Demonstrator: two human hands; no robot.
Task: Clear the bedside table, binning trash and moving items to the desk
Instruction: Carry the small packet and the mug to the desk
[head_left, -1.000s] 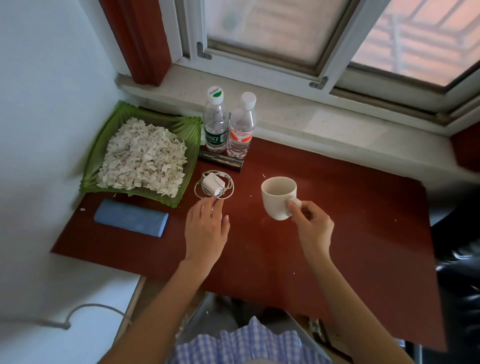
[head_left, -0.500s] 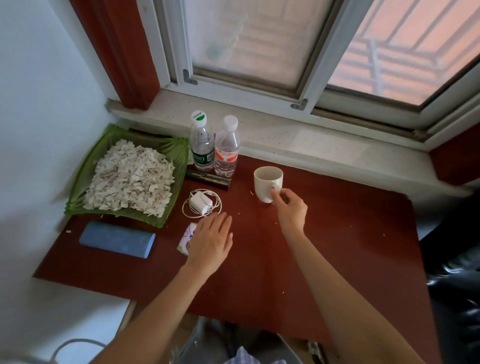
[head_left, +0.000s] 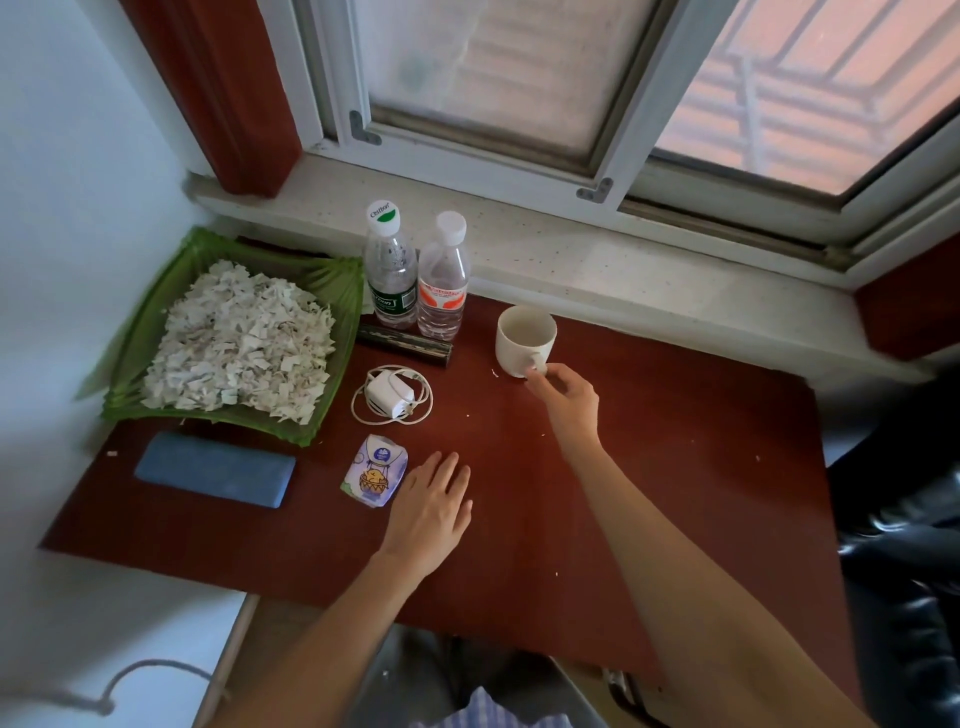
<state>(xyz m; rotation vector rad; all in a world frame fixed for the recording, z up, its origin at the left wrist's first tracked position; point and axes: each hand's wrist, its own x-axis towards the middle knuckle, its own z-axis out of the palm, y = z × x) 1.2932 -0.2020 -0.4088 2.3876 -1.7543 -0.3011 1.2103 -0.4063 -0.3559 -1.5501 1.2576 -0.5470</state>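
A white mug (head_left: 522, 338) stands upright on the red-brown desk (head_left: 649, 467), close to the window sill. My right hand (head_left: 566, 400) reaches out to it, and its fingertips pinch the mug's handle. My left hand (head_left: 431, 506) lies flat on the desk with straight fingers and holds nothing. Just left of that hand lies a small printed tissue packet (head_left: 375, 470). Beyond the packet is a white charger (head_left: 389, 395) with its cable coiled round it.
A green tray (head_left: 208, 418) heaped with shredded paper fills the back left corner. Two water bottles (head_left: 390, 270) (head_left: 442, 280) stand by the sill, with a dark bar (head_left: 405, 345) before them. A blue case (head_left: 213, 467) lies front left. A black chair (head_left: 904, 571) is at the right.
My right hand has moved the mug away from me toward the sill. My left hand has drawn back from the charger, and the tissue packet now shows beside it.
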